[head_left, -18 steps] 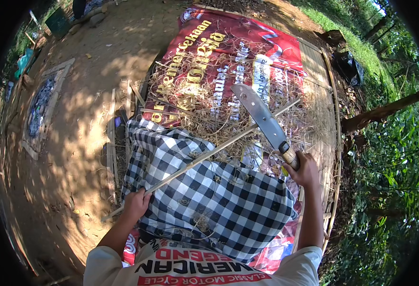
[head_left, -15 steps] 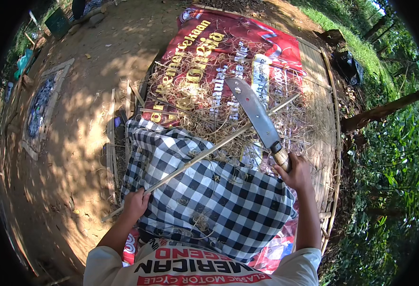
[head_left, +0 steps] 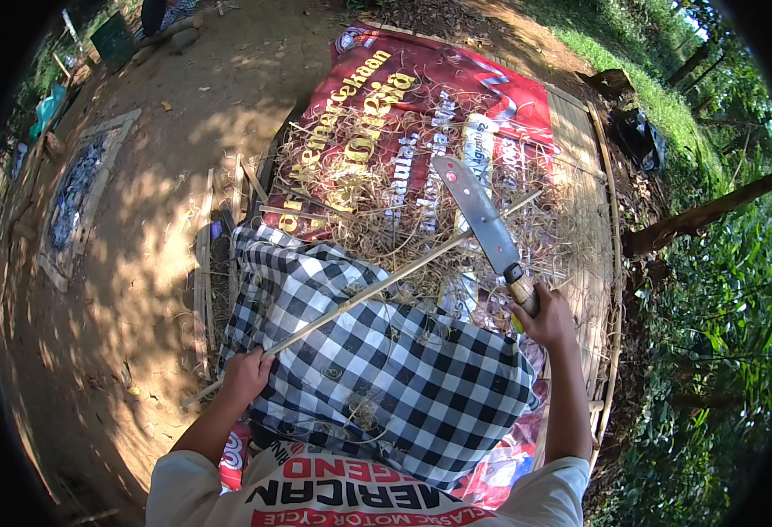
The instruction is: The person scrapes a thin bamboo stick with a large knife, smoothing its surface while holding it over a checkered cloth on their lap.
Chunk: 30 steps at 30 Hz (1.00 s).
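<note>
My left hand is closed around a long, thin bamboo strip, with its near end sticking out past my wrist. The strip slants up and to the right, over a black-and-white checkered cloth spread across my lap. In my right hand is the wooden handle of a machete, gripped firmly. Its broad grey blade has several small holes and points away from me to the upper left. The blade crosses the strip near its far end; whether the two touch I cannot tell.
Curly bamboo shavings litter a red printed banner on a slatted bamboo platform. Loose bamboo pieces lie at its left edge. A framed ash pit is farther left. A wooden pole and green plants stand right.
The machete blade has shifted slightly right and toward me, its angle a little steeper. The strip's far end has dropped slightly nearer. Both hands keep their holds.
</note>
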Each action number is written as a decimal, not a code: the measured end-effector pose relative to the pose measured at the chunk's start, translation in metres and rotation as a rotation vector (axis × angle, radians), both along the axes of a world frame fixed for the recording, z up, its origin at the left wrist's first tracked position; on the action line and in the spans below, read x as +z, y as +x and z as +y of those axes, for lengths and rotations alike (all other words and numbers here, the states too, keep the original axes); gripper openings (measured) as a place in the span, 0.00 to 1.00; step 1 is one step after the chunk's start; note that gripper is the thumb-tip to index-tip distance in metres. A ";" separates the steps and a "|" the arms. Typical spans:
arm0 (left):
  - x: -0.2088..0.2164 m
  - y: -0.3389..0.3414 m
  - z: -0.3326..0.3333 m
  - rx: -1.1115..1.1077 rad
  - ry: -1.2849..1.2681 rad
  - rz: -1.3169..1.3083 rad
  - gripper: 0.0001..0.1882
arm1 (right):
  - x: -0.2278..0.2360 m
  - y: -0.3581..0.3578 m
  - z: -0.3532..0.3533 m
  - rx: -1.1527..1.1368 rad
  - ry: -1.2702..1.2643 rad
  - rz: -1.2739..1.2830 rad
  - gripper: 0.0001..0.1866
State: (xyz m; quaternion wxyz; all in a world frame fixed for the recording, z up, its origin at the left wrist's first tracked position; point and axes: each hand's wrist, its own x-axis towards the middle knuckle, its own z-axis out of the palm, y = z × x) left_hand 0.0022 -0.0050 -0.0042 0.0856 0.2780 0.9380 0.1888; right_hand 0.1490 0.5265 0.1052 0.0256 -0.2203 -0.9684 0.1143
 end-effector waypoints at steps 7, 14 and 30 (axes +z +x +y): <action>-0.003 0.001 -0.001 0.054 0.058 -0.029 0.15 | 0.008 -0.008 -0.021 0.476 0.045 0.127 0.27; 0.005 -0.003 0.008 0.024 0.040 -0.021 0.16 | 0.016 0.023 0.052 -0.053 0.103 -0.012 0.26; -0.013 -0.003 0.004 0.015 0.113 -0.009 0.16 | 0.016 0.031 0.092 -0.442 -0.015 0.263 0.28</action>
